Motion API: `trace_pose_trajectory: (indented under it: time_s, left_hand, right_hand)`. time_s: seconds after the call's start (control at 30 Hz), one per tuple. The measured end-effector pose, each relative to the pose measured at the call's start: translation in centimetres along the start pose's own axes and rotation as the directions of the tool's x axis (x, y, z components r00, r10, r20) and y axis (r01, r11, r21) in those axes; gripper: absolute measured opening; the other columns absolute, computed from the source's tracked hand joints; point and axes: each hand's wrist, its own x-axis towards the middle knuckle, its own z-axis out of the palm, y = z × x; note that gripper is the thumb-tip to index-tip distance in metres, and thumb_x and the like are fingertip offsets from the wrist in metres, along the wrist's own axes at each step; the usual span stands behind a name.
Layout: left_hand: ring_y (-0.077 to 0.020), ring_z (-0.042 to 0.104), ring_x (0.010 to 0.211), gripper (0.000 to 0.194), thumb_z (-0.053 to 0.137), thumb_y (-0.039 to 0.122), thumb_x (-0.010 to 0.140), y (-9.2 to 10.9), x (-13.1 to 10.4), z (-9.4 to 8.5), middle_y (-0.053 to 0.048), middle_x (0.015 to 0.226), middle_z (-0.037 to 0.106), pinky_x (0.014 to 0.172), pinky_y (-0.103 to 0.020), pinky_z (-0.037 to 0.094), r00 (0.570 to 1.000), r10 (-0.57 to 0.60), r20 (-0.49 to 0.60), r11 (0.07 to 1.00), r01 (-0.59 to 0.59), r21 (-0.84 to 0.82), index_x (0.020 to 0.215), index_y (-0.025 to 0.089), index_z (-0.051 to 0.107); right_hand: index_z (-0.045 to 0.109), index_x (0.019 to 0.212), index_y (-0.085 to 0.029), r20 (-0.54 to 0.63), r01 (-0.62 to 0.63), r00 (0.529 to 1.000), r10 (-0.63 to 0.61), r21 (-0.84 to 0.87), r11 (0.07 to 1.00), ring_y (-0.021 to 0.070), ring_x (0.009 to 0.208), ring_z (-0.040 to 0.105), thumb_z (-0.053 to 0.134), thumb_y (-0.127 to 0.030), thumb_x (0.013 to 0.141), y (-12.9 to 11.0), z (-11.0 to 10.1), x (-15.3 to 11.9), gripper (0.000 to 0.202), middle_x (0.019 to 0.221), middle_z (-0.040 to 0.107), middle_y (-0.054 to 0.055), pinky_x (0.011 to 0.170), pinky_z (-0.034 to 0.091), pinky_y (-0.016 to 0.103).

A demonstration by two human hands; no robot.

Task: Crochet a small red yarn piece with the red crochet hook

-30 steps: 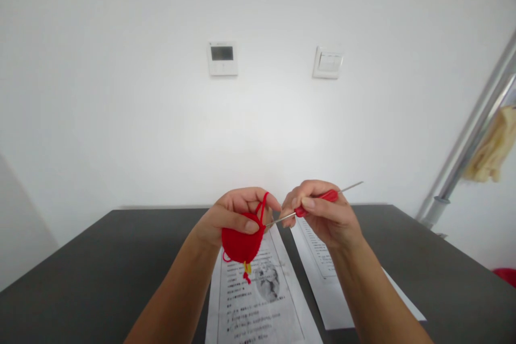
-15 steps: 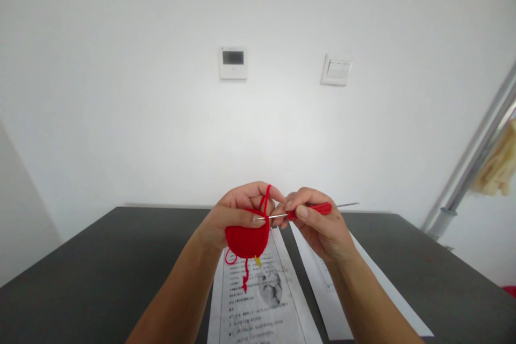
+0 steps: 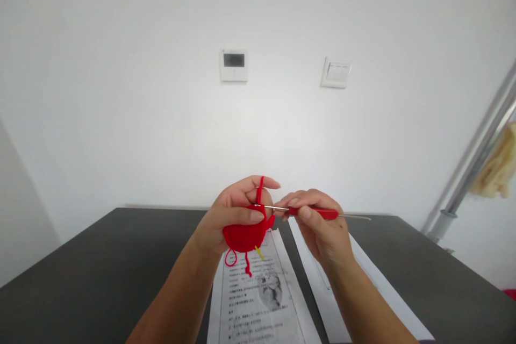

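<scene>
My left hand [image 3: 234, 209] pinches a rounded red crocheted piece [image 3: 244, 237] between thumb and fingers, with red yarn [image 3: 260, 192] looped over its raised index finger. In my right hand [image 3: 318, 226] is a crochet hook with a red handle [image 3: 326, 214]; its metal shaft [image 3: 276, 208] points left and its tip meets the yarn at the top edge of the piece. A yellow marker [image 3: 258, 252] and a red yarn tail [image 3: 247, 266] hang from the lower edge.
Beneath the hands, a printed sheet [image 3: 258, 328] with a dark picture lies on the dark table [image 3: 100, 269]. Another white sheet [image 3: 387, 301] lies to the right. A metal pole [image 3: 471, 177] and cream cloth [image 3: 495, 172] are at the far right.
The hook has shifted slightly right and its tip has come up to the yarn above the piece. My left index finger has straightened, and the red piece has tilted.
</scene>
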Motion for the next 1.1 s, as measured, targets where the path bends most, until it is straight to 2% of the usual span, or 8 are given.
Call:
trace_pose_trajectory:
  time_s: [0.13,0.37,0.47,0.63,0.7,0.8,0.93,1.1]
  left_hand:
    - [-0.0132,0.048,0.054,0.039,0.078,0.018,0.063,0.2,0.1,0.7,0.004,0.057,0.056,0.071,-0.032,0.045,0.999,-0.04,0.014,0.998,0.041,-0.049,0.102,0.014,0.074]
    - [-0.0126,0.038,0.05,0.04,0.074,0.018,0.06,0.2,0.2,0.7,0.004,0.053,0.052,0.059,-0.03,0.028,0.993,-0.089,0.08,0.991,0.096,-0.094,0.101,0.015,0.074]
    - [-0.0121,0.036,0.049,0.04,0.073,0.019,0.062,-0.1,0.4,0.4,0.003,0.052,0.052,0.058,-0.03,0.027,0.989,-0.079,0.122,0.989,0.093,-0.114,0.102,0.014,0.075]
    - [-0.0113,0.031,0.047,0.039,0.074,0.024,0.067,-0.7,0.6,0.2,0.005,0.049,0.047,0.056,-0.029,0.027,0.982,-0.064,0.178,0.984,0.091,-0.15,0.104,0.012,0.075]
    - [-0.011,0.032,0.047,0.039,0.076,0.025,0.067,-0.7,0.7,0.2,0.005,0.05,0.047,0.055,-0.029,0.028,0.976,-0.082,0.201,0.983,0.112,-0.146,0.104,0.012,0.075]
    - [-0.0099,0.032,0.046,0.04,0.078,0.027,0.068,-0.7,0.6,0.1,0.005,0.052,0.047,0.054,-0.027,0.027,0.971,-0.106,0.212,0.984,0.133,-0.119,0.104,0.013,0.074]
    - [-0.0096,0.038,0.047,0.036,0.084,0.024,0.063,-0.4,0.2,-0.3,0.003,0.057,0.053,0.051,-0.025,0.027,0.983,-0.14,0.119,0.988,0.147,-0.052,0.097,0.013,0.075]
    - [-0.0098,0.052,0.052,0.03,0.093,0.025,0.063,0.2,-0.3,-0.8,-0.001,0.065,0.066,0.051,-0.021,0.035,0.995,-0.087,-0.047,0.985,0.093,0.146,0.083,0.014,0.075]
  right_hand:
    - [0.084,0.082,-0.028,0.05,-0.027,0.998,0.024,0.049,0.998,0.02,0.07,0.078,0.087,-0.041,0.081,0.1,-0.3,0.4,0.014,0.079,0.084,0.004,0.065,0.064,0.032]
    - [0.084,0.084,-0.028,0.131,0.016,0.991,-0.019,0.026,1.0,0.0176,0.071,0.076,0.085,-0.038,0.085,-0.2,-1.1,0.5,0.01,0.08,0.083,0.003,0.069,0.064,0.031]
    - [0.085,0.087,-0.029,0.16,0.058,0.986,-0.056,-0.011,0.998,0.0184,0.077,0.078,0.083,-0.036,0.087,-0.4,-1.5,0.4,0.008,0.082,0.084,0.003,0.071,0.064,0.031]
    - [0.085,0.093,-0.03,0.244,0.146,0.963,-0.116,-0.109,0.983,0.0246,0.084,0.08,0.08,-0.033,0.09,-1.2,-2.2,0.4,0.007,0.086,0.085,0.005,0.076,0.066,0.041]
    - [0.085,0.094,-0.029,0.27,0.164,0.955,-0.128,-0.117,0.979,0.0253,0.084,0.08,0.08,-0.032,0.09,-1.5,-2.4,0.5,0.007,0.086,0.085,0.006,0.077,0.066,0.043]
    - [0.085,0.09,-0.028,0.244,0.144,0.963,-0.117,-0.094,0.985,0.0237,0.077,0.079,0.082,-0.034,0.089,-1.8,-2.5,0.6,0.008,0.082,0.084,0.006,0.076,0.066,0.043]
    - [0.084,0.083,-0.025,0.181,0.004,0.983,-0.003,-0.003,1.0,0.0199,0.064,0.075,0.086,-0.037,0.084,-1.8,-2.1,0.7,0.012,0.076,0.083,0.005,0.063,0.064,0.035]
    - [0.083,0.082,-0.024,0.128,-0.14,0.984,0.125,0.117,0.983,0.0154,0.058,0.072,0.086,-0.036,0.084,-1.6,-0.8,0.7,0.012,0.07,0.081,0.002,0.056,0.062,0.026]
